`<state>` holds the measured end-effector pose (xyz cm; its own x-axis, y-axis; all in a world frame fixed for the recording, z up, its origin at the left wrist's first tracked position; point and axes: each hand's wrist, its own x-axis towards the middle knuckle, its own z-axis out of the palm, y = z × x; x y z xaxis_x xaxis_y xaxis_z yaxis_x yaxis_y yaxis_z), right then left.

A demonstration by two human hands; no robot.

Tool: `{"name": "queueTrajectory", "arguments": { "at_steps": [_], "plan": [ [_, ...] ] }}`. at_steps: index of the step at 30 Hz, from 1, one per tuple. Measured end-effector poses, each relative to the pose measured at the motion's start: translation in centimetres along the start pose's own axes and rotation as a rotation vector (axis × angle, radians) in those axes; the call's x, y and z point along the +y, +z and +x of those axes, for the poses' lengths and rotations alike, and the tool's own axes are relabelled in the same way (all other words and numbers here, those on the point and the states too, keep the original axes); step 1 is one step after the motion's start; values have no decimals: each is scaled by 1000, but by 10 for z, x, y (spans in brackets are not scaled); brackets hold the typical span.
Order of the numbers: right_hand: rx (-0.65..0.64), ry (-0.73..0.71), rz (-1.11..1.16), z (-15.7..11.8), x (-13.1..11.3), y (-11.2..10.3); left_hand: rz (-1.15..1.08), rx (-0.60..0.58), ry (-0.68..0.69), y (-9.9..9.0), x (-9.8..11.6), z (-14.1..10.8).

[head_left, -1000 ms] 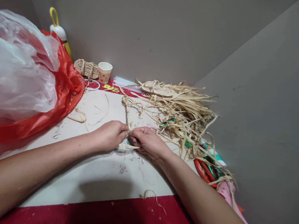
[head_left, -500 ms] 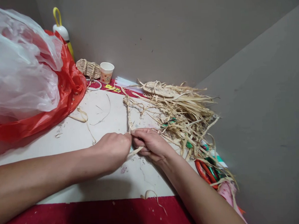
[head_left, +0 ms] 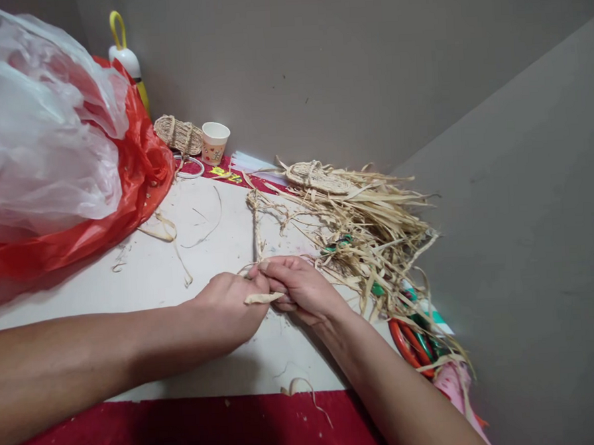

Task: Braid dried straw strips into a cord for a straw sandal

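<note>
Over the white board (head_left: 199, 254), my two hands meet at the near end of a twisted straw cord (head_left: 256, 231), which runs away from me to a knotted far end. My left hand (head_left: 234, 305) is closed with its fingertips at the cord; most of its fingers are hidden behind its back. Pinched at the same spot, my right hand (head_left: 303, 285) has its thumb and forefinger on the cord's end. A flat pale straw strip (head_left: 264, 298) sticks out between the hands and lies across the left one.
A heap of dry straw (head_left: 377, 225) lies at the right, with a small woven sandal (head_left: 317, 177) on it. Red-handled scissors (head_left: 405, 343) are nearer. Another woven sandal (head_left: 179, 136) and a paper cup (head_left: 216, 144) stand at the back. Plastic bags (head_left: 49, 149) fill the left.
My left hand has shifted slightly right and down and turned, so the loose strip now lies across it. My right hand stays at the cord's end. The view has shifted a little.
</note>
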<state>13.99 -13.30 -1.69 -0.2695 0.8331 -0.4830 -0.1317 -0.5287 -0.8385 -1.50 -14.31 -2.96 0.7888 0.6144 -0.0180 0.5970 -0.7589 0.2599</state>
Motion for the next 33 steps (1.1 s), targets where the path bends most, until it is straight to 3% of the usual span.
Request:
{"name": "queueTrajectory", "arguments": {
  "at_steps": [3,6,7,10,11,13,16,19,24,29,33],
  "plan": [
    [-37,13,20,0,-4,-6,-97,-146,59,-24,5,1],
    [-96,29,50,-1,-10,-11,-206,-253,93,-54,-6,6],
    [-111,32,58,-1,-11,-12,-282,-227,36,-61,-14,9],
    [-137,44,65,0,-13,-14,-627,83,-237,-68,-37,22],
    [-143,51,59,0,-13,-15,-770,136,-315,-65,-43,27],
    [-158,64,44,1,-12,-15,-1080,-30,-415,-55,-46,33],
    [-181,58,12,2,-11,-17,-1389,-236,-395,-40,-40,38],
    [-185,49,-34,2,-13,-19,-1329,-211,-363,-34,-35,38],
    [-165,19,-222,0,-15,-21,-951,-9,-221,-33,-40,37],
    [-134,-96,-504,-2,-13,-18,-801,-45,-181,-31,-44,39],
    [-73,-169,-719,-4,-15,-14,-837,-71,-156,-31,-47,41]
  ]
}}
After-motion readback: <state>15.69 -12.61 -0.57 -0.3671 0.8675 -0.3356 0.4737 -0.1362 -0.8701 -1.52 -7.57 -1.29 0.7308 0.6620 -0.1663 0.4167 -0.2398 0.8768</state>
